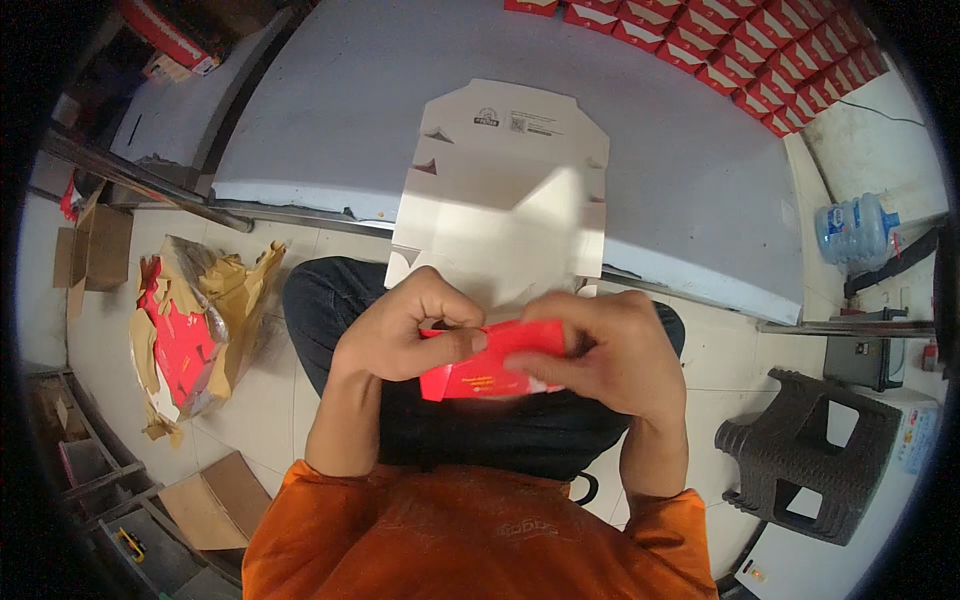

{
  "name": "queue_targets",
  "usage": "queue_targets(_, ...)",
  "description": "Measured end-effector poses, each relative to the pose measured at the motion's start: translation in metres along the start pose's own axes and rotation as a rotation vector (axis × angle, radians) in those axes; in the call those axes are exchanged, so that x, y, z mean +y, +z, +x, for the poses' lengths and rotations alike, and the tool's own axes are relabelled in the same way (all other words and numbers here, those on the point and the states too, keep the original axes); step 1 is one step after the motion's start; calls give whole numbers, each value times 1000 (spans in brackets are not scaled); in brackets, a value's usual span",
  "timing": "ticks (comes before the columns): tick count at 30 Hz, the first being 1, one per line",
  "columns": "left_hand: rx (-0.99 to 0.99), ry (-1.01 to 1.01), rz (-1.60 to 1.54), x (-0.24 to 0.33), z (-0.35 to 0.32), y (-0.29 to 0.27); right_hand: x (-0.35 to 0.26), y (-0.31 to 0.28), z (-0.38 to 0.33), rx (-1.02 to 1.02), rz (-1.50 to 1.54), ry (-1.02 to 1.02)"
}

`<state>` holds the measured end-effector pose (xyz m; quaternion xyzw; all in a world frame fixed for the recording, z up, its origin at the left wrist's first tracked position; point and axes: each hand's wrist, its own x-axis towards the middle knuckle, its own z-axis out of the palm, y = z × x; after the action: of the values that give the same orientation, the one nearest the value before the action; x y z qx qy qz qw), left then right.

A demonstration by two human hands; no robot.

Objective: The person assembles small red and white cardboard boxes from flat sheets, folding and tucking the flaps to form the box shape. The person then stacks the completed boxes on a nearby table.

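Note:
A partly folded cardboard box point(500, 215) extends from my lap onto the table's near edge. Its inside is white with small dark print on the far panel, and its near panel is red outside with small yellow print. My left hand point(420, 325) pinches the left end of the red panel, thumb in front and fingers curled behind. At the right end, my right hand point(605, 350) grips the same panel with bent fingers and is smeared by motion. A white flap near the middle of the box is blurred too.
Rows of red-and-white boxes point(740, 55) fill the far right of the grey table point(310, 130). Torn brown wrapping with red card sheets point(185, 345) lies on the floor at left. Black stacked stools point(815, 450) and a water jug point(855, 230) are at right.

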<state>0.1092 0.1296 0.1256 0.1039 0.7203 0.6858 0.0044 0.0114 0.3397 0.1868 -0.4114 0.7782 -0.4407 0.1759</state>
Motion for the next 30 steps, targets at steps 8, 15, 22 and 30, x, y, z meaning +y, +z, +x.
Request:
queue_targets(8, -147, 223, 15, -6, 13, -9, 9, 4, -14, -69, -89, -42)
queue_targets(15, -213, 124, 101, 35, 10, -21, 30, -25, -29, 141, -362, 35)
queue_targets(22, 13, 4, 180, 43, 20, 22, 2, -1, -6, 83, -342, -243)
queue_targets(30, -87, -498, -104, 5, 22, 30, 45, -18, -31, 86, 285, -527)
